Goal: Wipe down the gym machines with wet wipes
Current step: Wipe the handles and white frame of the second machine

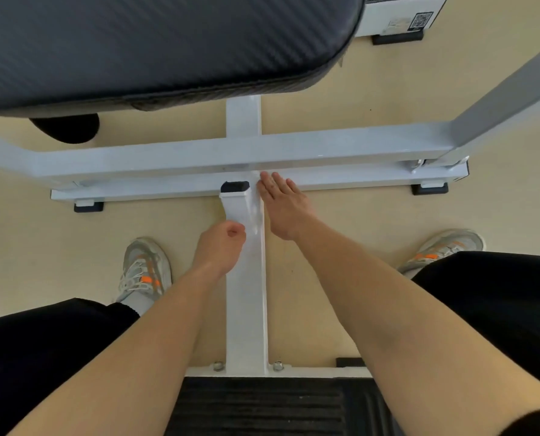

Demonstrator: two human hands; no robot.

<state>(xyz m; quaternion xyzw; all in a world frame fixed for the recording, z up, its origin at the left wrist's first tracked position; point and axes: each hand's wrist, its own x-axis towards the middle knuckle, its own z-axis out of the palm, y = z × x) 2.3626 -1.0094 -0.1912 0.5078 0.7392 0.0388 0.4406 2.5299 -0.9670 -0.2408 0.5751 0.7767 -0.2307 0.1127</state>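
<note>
Fingers (236, 230) of the left hand (219, 247) are curled in, thumb against forefinger, pinching at the left edge of the white centre beam (246, 309). What they appear to hold is the wet wipe (243, 215), a pale sheet draped over the beam's top and very hard to tell from the white paint. That pinch looks meant to keep the sheet taut so it drags along the tube rather than bunching.

On the other side, the right hand (282, 209) lies flat, fingers straight and together. Its tips touch where the beam meets the lower cross bar (341, 180), just beside the black end cap (234, 186). My read: it is smoothing the wipe's far edge down the beam's right face, so both sides get covered in one stroke.

Neither hand is touching the dark padded seat (168, 42) above. The person sits astride the beam, a shoe (144, 269) on the floor (372, 231) either side — a stance that puts both arms square over the frame.
</note>
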